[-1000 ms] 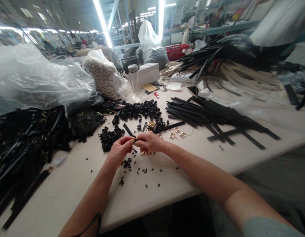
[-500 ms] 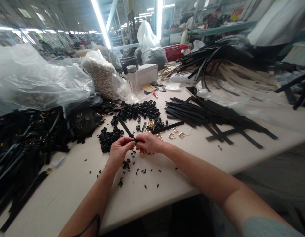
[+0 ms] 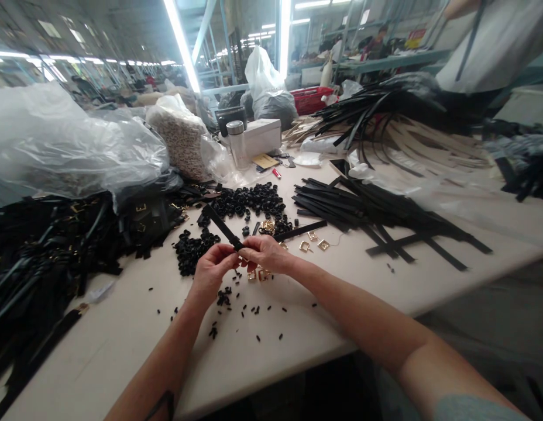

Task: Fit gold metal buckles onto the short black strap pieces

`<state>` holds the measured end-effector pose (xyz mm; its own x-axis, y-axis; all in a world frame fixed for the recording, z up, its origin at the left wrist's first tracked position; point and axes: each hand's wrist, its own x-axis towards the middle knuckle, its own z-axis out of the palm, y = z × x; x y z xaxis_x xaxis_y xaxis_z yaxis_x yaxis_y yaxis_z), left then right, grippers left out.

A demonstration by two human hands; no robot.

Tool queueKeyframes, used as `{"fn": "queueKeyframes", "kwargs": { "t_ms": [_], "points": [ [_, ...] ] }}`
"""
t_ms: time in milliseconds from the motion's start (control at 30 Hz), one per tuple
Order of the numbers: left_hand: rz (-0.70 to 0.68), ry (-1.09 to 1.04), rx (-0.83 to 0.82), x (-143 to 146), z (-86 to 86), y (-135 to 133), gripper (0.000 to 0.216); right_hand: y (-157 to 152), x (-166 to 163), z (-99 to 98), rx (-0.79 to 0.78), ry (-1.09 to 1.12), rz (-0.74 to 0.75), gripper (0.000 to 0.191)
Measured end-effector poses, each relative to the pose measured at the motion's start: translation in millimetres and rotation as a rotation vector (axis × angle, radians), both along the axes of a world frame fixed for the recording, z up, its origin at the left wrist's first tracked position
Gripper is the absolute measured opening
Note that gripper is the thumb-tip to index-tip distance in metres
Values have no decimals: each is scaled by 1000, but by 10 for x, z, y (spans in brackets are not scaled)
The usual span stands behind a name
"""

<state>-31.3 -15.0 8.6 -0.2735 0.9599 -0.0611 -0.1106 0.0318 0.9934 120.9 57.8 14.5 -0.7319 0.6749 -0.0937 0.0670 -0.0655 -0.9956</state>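
My left hand (image 3: 213, 269) and my right hand (image 3: 266, 254) meet over the table's near middle, both pinched on one end of a short black strap (image 3: 220, 225) that slants up and away to the left. Gold buckles (image 3: 258, 273) lie right under my hands, and more gold buckles (image 3: 314, 242) lie just beyond the right one. Small black bits (image 3: 249, 311) are scattered on the table (image 3: 298, 327) below my hands. Heaps of black loops (image 3: 249, 200) lie just past them.
A big pile of finished black straps with gold buckles (image 3: 56, 251) covers the left. Loose black straps (image 3: 377, 210) lie at right. Clear plastic bags (image 3: 69, 140), a white box (image 3: 261, 135) with a metal-capped bottle, and a person in a light apron (image 3: 486, 47) stand beyond.
The strap's free end has risen and more of its length now shows beyond my hands. Buckles under my hands show more clearly. The view has tilted slightly.
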Motion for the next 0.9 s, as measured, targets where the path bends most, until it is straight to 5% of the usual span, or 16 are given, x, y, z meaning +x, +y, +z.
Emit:
{"fn": "queueKeyframes", "kwargs": {
  "t_ms": [200, 667, 900],
  "points": [
    [154, -287, -39, -88, -9, 68, 47, 1, 3, -29, 54, -50, 13, 12],
    [48, -287, -74, -58, -75, 35, 29, -57, 21, 44, 394, -232, -30, 15],
    [-13, -374, -49, -26, 2, 12, 30, -63, 13, 46, 242, -208, -48, 12]
  ]
}}
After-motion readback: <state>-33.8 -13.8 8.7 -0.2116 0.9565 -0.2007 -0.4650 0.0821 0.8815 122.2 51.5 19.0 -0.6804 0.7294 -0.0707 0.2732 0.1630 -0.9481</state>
